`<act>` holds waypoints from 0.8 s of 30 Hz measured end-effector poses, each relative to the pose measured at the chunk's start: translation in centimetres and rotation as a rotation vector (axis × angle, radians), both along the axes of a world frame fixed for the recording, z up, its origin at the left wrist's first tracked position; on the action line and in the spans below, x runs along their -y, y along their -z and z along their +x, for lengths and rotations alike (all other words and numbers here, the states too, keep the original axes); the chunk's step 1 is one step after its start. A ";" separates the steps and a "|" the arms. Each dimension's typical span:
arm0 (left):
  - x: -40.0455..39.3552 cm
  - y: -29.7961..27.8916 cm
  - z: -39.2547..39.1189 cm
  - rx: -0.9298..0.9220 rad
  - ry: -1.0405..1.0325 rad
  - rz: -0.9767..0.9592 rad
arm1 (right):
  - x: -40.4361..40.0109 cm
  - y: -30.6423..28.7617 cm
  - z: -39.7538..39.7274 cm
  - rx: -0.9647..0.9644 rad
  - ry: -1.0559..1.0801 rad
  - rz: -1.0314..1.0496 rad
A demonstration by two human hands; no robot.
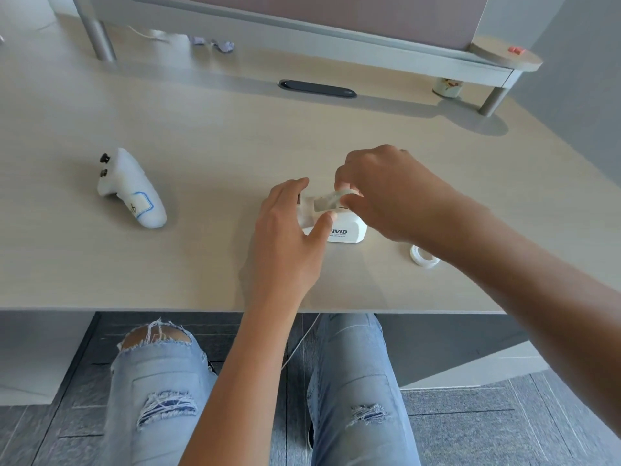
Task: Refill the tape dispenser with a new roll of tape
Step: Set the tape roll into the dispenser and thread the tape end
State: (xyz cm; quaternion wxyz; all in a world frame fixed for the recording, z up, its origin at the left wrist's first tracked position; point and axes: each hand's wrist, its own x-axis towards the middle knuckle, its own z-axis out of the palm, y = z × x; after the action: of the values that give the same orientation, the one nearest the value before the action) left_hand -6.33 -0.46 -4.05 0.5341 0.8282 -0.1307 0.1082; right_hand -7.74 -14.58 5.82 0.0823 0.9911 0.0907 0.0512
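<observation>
The tape dispenser (339, 227) sits on the tabletop (208, 136) just in front of you, near its front edge, and both hands meet over it. Your left hand (289, 230) cups the dispenser's left end, thumb pressed on the front face — a grip that looks meant to pin the light body down while the other hand works. Your right hand (386, 193) comes in from above, its fingers pinched shut on a strip of tape (327, 200) drawn toward the left end, probably to lead it to the cutter. Whether the roll is fully seated I cannot tell; your hands hide it. A small white ring (424, 255) lies apart to the right — likely the spent core. A white controller (132, 190) rests well off to the left. The pale wood-grain surface runs back to a raised shelf (336, 35) on grey legs.
</observation>
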 end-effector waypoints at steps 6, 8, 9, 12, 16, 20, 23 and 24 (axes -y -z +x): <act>-0.1 0.0 -0.1 0.005 0.004 0.014 | -1.1 0.0 0.3 0.026 -0.046 -0.147; -0.1 0.0 0.0 0.010 0.009 0.000 | -0.6 0.2 -0.1 0.043 -0.034 -0.068; -0.1 -0.1 0.0 0.010 0.010 -0.001 | -0.2 0.5 -0.4 0.061 -0.029 0.001; -0.2 -0.1 0.2 0.013 0.013 -0.012 | 1.0 1.8 -0.9 0.151 -0.041 0.267; -0.2 0.0 0.3 0.016 0.007 -0.022 | 2.2 3.8 -1.5 0.260 -0.070 0.504; -0.1 0.1 0.3 0.024 0.003 -0.017 | 2.7 3.9 -1.0 0.262 -0.074 0.529; 0.0 0.0 0.2 0.019 -0.002 -0.018 | 2.9 3.9 -0.9 0.220 -0.064 0.605; 0.0 0.0 0.2 0.012 -0.003 -0.017 | 2.9 4.0 -1.1 0.207 -0.049 0.637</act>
State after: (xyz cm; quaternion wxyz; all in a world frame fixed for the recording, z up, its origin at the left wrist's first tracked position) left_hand -6.18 -0.48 -4.03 0.5401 0.8232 -0.1319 0.1151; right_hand -8.79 -17.51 1.86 -0.2240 0.9541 0.0853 0.1793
